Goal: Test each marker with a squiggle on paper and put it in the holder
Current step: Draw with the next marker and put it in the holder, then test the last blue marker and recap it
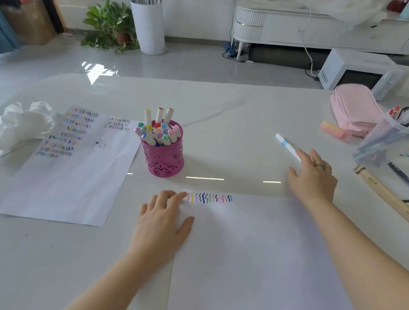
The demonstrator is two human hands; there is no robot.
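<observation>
Head view: I'm reaching my right hand (313,176), fingers spread and empty, onto the marker (287,147) at its fingertips; left hand (163,223) is lying flat, pinning the paper (262,265). The marker could be rolling away across the slick surface (240,123).

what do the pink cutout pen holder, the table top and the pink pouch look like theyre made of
Pink cutout pen holder: probably painted sheet metal; thin walls pierced with an ornate pattern, though moulded plastic is possible. White table top: glossy, stone-like or glass-faced; it mirrors the window and shows faint grey veins. Pink pouch: soft fabric or faux leather, matte, with rounded, stitched-looking edges.
</observation>
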